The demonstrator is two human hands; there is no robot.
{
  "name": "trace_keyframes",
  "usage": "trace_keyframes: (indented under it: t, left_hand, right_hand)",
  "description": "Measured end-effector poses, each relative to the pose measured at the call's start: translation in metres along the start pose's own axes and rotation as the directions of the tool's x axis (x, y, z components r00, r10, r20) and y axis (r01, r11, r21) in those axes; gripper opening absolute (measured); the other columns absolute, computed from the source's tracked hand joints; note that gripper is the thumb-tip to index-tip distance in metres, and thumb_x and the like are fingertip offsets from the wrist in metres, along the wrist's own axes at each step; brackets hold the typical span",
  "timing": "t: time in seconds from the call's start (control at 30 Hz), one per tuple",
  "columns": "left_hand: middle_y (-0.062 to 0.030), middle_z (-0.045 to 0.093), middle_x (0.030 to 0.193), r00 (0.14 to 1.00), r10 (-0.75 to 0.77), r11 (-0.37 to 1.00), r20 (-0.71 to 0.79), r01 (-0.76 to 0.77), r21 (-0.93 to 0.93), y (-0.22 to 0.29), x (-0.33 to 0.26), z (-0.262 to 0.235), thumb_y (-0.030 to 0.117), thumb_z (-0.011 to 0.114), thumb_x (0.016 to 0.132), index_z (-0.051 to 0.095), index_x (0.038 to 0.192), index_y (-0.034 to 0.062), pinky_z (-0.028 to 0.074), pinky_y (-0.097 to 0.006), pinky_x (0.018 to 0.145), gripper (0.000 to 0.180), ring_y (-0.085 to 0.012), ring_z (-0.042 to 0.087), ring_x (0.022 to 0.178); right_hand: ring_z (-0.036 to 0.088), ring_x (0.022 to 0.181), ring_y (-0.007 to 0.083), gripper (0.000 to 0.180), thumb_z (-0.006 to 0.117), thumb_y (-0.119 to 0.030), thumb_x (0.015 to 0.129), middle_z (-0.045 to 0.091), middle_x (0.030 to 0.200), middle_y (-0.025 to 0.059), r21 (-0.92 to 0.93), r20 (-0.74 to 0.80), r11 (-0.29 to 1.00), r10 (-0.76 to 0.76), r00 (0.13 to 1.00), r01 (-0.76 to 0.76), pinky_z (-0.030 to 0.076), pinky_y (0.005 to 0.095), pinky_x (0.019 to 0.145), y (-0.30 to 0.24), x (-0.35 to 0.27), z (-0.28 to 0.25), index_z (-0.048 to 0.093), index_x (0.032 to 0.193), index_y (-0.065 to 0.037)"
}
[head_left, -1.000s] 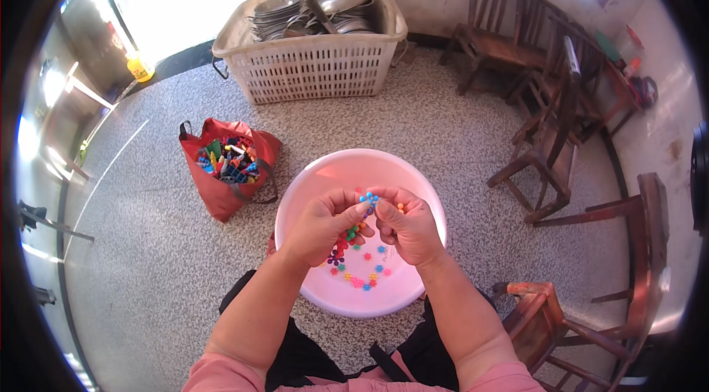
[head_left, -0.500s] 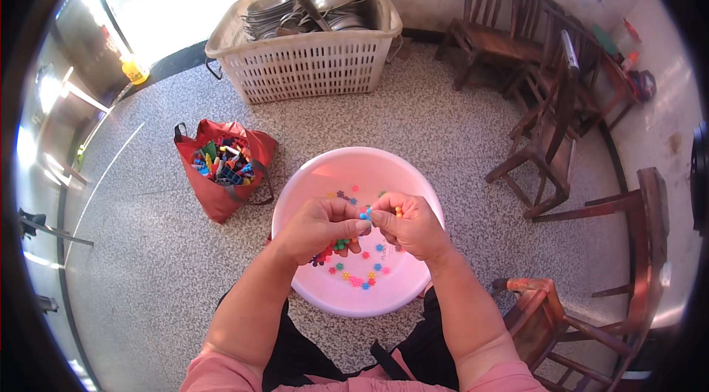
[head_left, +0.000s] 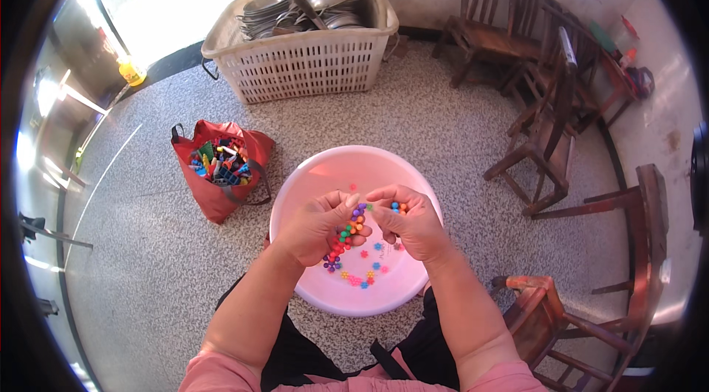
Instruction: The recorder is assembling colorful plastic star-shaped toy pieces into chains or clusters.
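Observation:
Both hands are over a pink plastic basin (head_left: 319, 296). My left hand (head_left: 314, 228) has thumb and fingers closed on a strand of linked flower-shaped beads (head_left: 345, 235) in purple, orange, green and red, which hangs down past the fingers. At the top of the strand, the thumb and fingertips of my right hand (head_left: 416, 226) pinch around a small green piece (head_left: 369, 207). A few blue and orange beads (head_left: 399, 207) show among the right fingers. Loose flower pieces (head_left: 355, 281) in several colours lie on the basin's bottom, partly hidden by the hands.
A red bag (head_left: 207, 196) of mixed plastic toy pieces stands left of the basin. Farther back is a white slatted basket (head_left: 295, 71) holding metal pans and dishes. Wooden chairs (head_left: 535, 156) line the right side. A yellow bottle (head_left: 131, 72) stands near the doorway.
The blue piece between the fingertips has given way to purple and green ones. Blue beads now show in the right fingers, and more of the strand hangs visible below the left hand.

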State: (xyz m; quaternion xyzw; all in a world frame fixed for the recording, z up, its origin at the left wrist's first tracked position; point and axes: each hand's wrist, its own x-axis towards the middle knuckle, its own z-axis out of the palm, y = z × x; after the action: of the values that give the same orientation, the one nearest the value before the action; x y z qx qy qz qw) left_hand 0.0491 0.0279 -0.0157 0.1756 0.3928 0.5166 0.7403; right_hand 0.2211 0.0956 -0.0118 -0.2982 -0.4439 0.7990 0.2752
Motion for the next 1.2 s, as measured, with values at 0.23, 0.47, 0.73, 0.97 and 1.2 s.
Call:
trace_keyframes:
  t: [0.23, 0.47, 0.73, 0.97, 1.2]
  left_hand:
    - [-0.0068, 0.059, 0.086, 0.998, -0.026, 0.986, 0.061, 0.015, 0.163, 0.002, -0.008, 0.008, 0.026, 0.062, 0.083, 0.053, 0.098, 0.0030, 0.051, -0.027, 0.060, 0.028, -0.0147, 0.060, 0.072]
    - [-0.0081, 0.062, 0.083, 0.999, -0.009, 0.959, 0.039, -0.003, 0.285, 0.002, -0.008, 0.003, 0.017, 0.067, 0.079, 0.053, 0.096, 0.0016, 0.050, -0.023, 0.055, 0.027, -0.0133, 0.061, 0.068]
    - [-0.0070, 0.062, 0.087, 0.998, 0.061, 0.998, 0.019, -0.061, 0.028, 0.003, -0.012, 0.011, 0.019, 0.062, 0.084, 0.054, 0.093, 0.0042, 0.051, -0.026, 0.057, 0.019, -0.0128, 0.060, 0.065]
    - [-0.0060, 0.060, 0.085, 1.000, -0.019, 0.997, -0.014, 0.020, 0.069, 0.004, -0.009, 0.003, 0.030, 0.056, 0.087, 0.053, 0.098, 0.0038, 0.052, -0.026, 0.058, 0.028, -0.0128, 0.060, 0.063]
    - [-0.0050, 0.058, 0.085, 0.998, -0.041, 0.993, -0.044, 0.046, 0.113, 0.006, -0.012, 0.009, 0.031, 0.056, 0.087, 0.052, 0.101, 0.0033, 0.052, -0.025, 0.057, 0.031, -0.0129, 0.060, 0.066]
  right_hand:
    - [0.044, 0.048, 0.0014, 0.015, 0.065, -0.015, 0.082, 0.057, 0.065, -0.0011, -0.347, 0.037, 0.907, -0.240, 0.970, 0.238, 0.034, 0.0154, 0.040, 0.006, 0.002, 0.001, 0.061, 0.090, -0.003]
    - [0.044, 0.047, 0.0024, 0.017, 0.062, -0.015, 0.083, 0.059, 0.065, 0.0011, -0.343, 0.091, 0.920, -0.170, 0.981, 0.191, 0.033, 0.0156, 0.040, 0.007, 0.000, 0.001, 0.060, 0.095, -0.002]
    - [0.049, 0.056, 0.0087, 0.012, 0.058, -0.014, 0.085, 0.057, 0.070, 0.0031, 0.356, 0.015, 0.934, 0.004, 1.000, -0.009, 0.037, 0.0205, 0.046, 0.008, 0.003, 0.003, 0.059, 0.089, -0.003]
    - [0.048, 0.051, 0.0078, 0.014, 0.063, -0.012, 0.081, 0.056, 0.065, 0.0022, 0.044, -0.036, 0.996, -0.071, 0.997, 0.073, 0.036, 0.0190, 0.044, 0.008, 0.003, 0.000, 0.060, 0.092, -0.003]
    - [0.057, 0.073, 0.0072, 0.019, 0.066, -0.013, 0.080, 0.062, 0.080, 0.0043, -0.319, 0.062, 0.936, -0.138, 0.988, 0.151, 0.045, 0.0195, 0.063, 0.011, 0.002, 0.006, 0.062, 0.093, -0.001]
